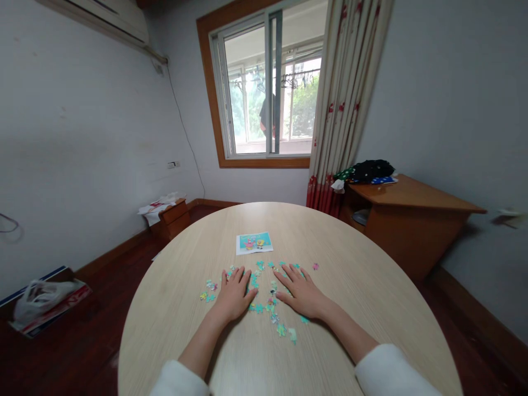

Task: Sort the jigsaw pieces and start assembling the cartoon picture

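Note:
Loose jigsaw puzzle pieces (259,308), mostly turquoise with some yellow and pink, lie scattered on the round wooden table (325,231). My left hand (236,294) rests flat over the left part of them, fingers spread. Palm down on the right side lies my right hand (303,292), its fingers also apart. Both hands cover some pieces. A pink piece (315,266) sits off to the right, and a pale green piece (292,335) lies nearest me. Beyond the hands is a picture card (254,243) with a pink and a yellow cartoon figure on turquoise.
A brown desk (416,198) with a pile of dark clothes (371,170) stands at the right. Low at the left are a small wooden cabinet (175,217) and a box with a plastic bag (41,300). A window (268,88) and a curtain (346,99) are behind the table.

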Demonstrator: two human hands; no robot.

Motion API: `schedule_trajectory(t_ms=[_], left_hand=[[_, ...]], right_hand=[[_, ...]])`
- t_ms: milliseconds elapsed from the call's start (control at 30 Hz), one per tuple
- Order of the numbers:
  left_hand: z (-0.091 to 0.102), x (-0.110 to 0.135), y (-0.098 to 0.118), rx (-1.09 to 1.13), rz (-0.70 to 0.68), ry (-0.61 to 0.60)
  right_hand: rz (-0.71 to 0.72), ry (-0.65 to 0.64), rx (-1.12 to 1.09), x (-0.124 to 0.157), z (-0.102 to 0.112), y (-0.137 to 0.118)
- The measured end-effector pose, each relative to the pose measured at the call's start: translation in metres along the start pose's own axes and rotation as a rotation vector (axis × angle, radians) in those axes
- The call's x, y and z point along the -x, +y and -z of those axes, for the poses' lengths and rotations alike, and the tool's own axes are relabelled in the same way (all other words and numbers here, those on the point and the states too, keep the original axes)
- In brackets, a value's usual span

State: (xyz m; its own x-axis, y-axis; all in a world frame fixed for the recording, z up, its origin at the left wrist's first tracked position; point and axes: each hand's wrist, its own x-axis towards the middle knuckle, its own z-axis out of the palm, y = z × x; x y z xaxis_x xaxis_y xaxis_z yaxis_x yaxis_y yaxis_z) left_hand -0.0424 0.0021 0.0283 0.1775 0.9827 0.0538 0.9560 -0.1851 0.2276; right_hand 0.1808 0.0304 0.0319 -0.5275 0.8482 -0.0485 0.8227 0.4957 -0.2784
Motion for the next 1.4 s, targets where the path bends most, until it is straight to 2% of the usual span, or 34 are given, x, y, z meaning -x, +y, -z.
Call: schedule_trajectory(t_ms=[133, 267, 333, 400, 467, 533, 600, 733, 833, 967, 1100, 1233, 1400], left_hand=[[0.000, -0.001, -0.002, 0.014, -0.001, 0.013], [0.000, -0.002, -0.002, 0.050, -0.006, 0.067], [0.001, -0.003, -0.003, 0.077, -0.017, 0.135], [0.002, -0.005, -0.004, 0.105, -0.032, 0.219], [0.004, -0.006, -0.005, 0.117, -0.034, 0.291], [0.007, -0.007, -0.005, 0.098, -0.009, 0.330], [0.011, -0.006, -0.004, 0.044, 0.049, 0.343], [0.019, -0.004, -0.001, -0.074, 0.180, 0.307], [0.027, -0.003, 0.000, -0.124, 0.287, 0.221], [0.038, -0.002, -0.004, -0.156, 0.447, 0.026], [0.044, -0.001, -0.011, -0.051, 0.396, -0.117], [0.050, 0.003, -0.017, 0.363, 0.284, -0.330], [0.055, 0.009, -0.024, 1.162, 0.087, -0.663]], right_hand=[[0.006, 0.088, -0.018, -0.002, -0.001, 0.002], [0.046, 0.347, -0.060, -0.004, 0.005, 0.002], [-0.020, 0.478, -0.049, -0.005, 0.012, 0.005], [-0.152, 0.545, 0.025, -0.004, 0.021, 0.011], [-0.256, 0.500, 0.110, -0.002, 0.032, 0.018], [-0.385, 0.374, 0.180, 0.002, 0.042, 0.024], [-0.486, 0.193, 0.183, 0.006, 0.049, 0.028], [-0.501, 0.032, 0.119, 0.013, 0.049, 0.031], [-0.465, -0.070, 0.056, 0.016, 0.045, 0.030], [-0.419, -0.176, -0.030, 0.020, 0.049, 0.025], [-0.362, -0.267, -0.170, 0.023, 0.056, 0.020], [-0.240, -0.389, -0.445, 0.022, 0.058, 0.022], [-0.058, -0.428, -0.985, 0.018, 0.052, 0.029]])
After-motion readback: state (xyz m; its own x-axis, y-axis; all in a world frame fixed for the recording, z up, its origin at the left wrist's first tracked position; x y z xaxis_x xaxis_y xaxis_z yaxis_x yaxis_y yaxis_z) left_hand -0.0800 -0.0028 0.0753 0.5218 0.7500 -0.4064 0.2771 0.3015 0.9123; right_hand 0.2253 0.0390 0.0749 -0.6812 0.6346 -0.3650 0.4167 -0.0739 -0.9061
